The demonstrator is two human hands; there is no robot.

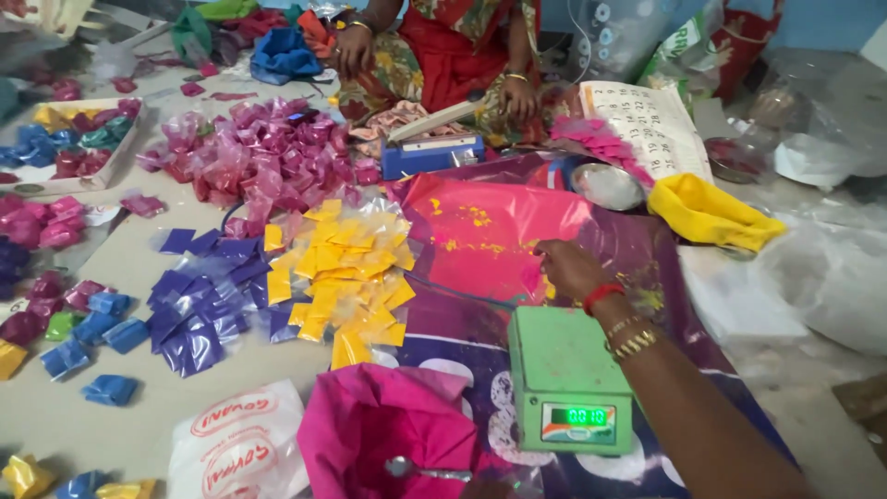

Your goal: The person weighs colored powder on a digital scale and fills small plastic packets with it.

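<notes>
My right hand (568, 268) reaches forward over a pink sheet (490, 231) dusted with yellow powder. Its fingers curl down at the sheet's near edge, against something small and pink; whether they grip it is unclear. A red thread and gold bangles circle the wrist. Just below the forearm stands a green weighing scale (564, 370) with a lit display. An open pink bag of powder (388, 430) with a metal spoon (416, 469) in it lies in front of me. My left hand is out of view.
Piles of small packets cover the floor: yellow (342, 268), purple-blue (199, 296), pink (268, 157). Another person sits opposite, beside a blue sealing machine (430, 152). A steel bowl (605, 185), a yellow bag (707, 212), a calendar (647, 120) and a tray of packets (65, 143) lie around.
</notes>
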